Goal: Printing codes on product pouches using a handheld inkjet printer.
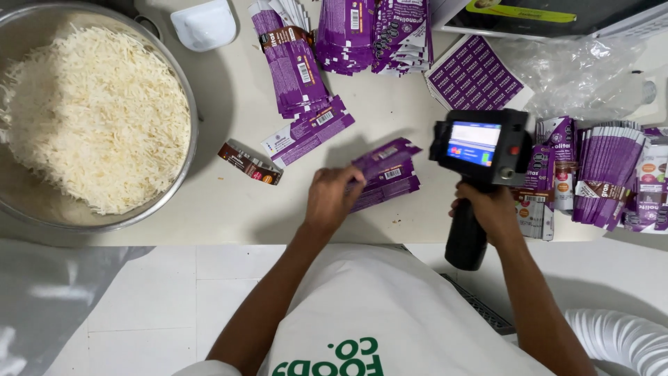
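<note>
- My right hand [490,209] has a closed grip around the black handle of a handheld printer [480,150], a little right of the middle of the frame; its small lit screen faces up to me.
- My left hand [332,198] lies on a small fanned stack of purple pouches [388,174] in the middle of the frame; the fingers press on its left end, but I cannot tell if they really grasp it.
- This stack lies flat on the pale counter [229,104], just left of the printer and not touching it.
- At the left of the frame stands a big metal bowl [182,167] full of white shredded flakes.
- More purple pouches lie in piles [299,66] at the upper middle of the frame.
- At the right edge other pouches stand in a tight row [605,170], just beside the printer.
- One small brown pouch [249,163] lies alone between the bowl and my left hand.
- A sheet of purple labels [474,75] lies above the printer.
</note>
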